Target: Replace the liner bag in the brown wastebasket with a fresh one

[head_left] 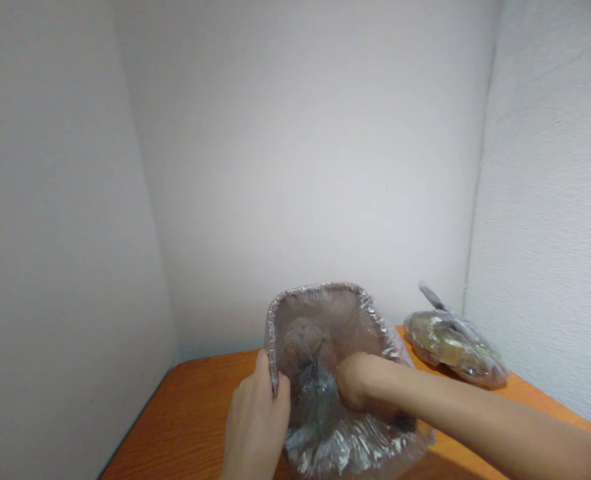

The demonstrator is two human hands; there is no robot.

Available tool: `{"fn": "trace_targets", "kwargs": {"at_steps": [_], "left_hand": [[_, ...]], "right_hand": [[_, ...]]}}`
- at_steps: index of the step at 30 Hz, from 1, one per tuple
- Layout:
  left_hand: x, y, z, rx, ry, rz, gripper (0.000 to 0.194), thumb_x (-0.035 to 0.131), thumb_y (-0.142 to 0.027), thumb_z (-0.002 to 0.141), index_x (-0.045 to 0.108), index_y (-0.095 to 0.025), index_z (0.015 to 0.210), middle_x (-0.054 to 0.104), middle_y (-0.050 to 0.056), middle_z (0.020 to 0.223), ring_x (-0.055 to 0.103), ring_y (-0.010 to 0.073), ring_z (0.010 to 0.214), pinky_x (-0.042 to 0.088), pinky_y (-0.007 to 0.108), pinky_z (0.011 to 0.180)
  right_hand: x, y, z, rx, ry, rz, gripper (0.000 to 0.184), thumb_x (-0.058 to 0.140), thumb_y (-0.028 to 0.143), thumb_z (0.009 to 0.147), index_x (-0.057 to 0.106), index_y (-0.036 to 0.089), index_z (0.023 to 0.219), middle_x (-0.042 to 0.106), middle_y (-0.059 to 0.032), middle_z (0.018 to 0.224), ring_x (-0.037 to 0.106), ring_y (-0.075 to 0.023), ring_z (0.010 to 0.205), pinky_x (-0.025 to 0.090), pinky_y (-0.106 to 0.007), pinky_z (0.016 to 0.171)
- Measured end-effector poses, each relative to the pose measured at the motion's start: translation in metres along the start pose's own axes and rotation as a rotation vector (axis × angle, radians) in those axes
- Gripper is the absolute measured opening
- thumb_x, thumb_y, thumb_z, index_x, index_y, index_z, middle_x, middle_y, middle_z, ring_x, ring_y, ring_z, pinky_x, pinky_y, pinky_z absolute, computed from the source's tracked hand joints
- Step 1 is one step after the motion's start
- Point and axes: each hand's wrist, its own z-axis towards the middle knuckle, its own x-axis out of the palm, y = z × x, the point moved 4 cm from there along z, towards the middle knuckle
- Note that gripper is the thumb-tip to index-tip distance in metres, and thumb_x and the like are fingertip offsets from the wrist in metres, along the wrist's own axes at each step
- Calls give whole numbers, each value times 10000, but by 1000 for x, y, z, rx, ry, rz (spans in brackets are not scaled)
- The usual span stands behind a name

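A dish wrapped in clear plastic film (pixel 325 313) stands tilted up on the orange wooden table (pixel 190 413), its underside facing me. My left hand (pixel 255 420) grips its left rim, thumb on the edge. My right hand (pixel 358 381) is closed against the middle of the underside, where the film (pixel 315 393) gathers into a dark bunch; its fingers are curled into that bunch.
A second film-covered plate of brownish food (pixel 450 347) lies at the back right of the table, a grey utensil handle (pixel 438 300) sticking up from it. White walls close in at the left, back and right.
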Motion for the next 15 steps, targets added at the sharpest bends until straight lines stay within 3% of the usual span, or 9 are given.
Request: {"fn": "trace_targets", "kwargs": {"at_steps": [3,6,9,11,15], "left_hand": [[5,8,4,16,5,-96,344,330,-256,937,521,-151,1203,709,175,1075,658,338,1035,416,355,811],[3,15,11,8,-31,-221,314,360,-264,912,551,-177,1146,709,145,1051,649,325,1016,414,348,816],[-4,17,28,-16,-56,-405,260,424,-218,861,595,-175,1052,700,124,1057,627,302,1024,417,338,841],[-10,15,47,-30,-41,-502,246,459,-167,822,620,-159,1008,699,117,1059,623,287,1022,431,327,838],[-16,7,89,-76,78,-581,176,507,-102,798,658,-129,885,704,76,842,651,219,761,463,286,641]], "right_hand": [[-18,-4,-33,-89,-107,-95,169,614,234,891,707,161,1012,716,-138,1025,654,-308,1024,485,-506,963],[-47,-23,-78,-230,-504,-22,295,454,292,978,594,224,1229,650,-107,1231,568,-269,1191,430,-467,1047],[-62,-70,-113,-139,-845,162,289,458,404,981,562,268,1214,624,-81,1257,551,-251,1201,429,-443,1040],[-60,-104,-120,-20,-893,316,314,488,491,954,581,273,1160,647,-77,1209,590,-261,1136,460,-447,994],[-42,-144,-108,82,-746,678,434,508,598,908,578,261,1172,680,-91,1174,638,-272,1089,484,-457,982]]}}
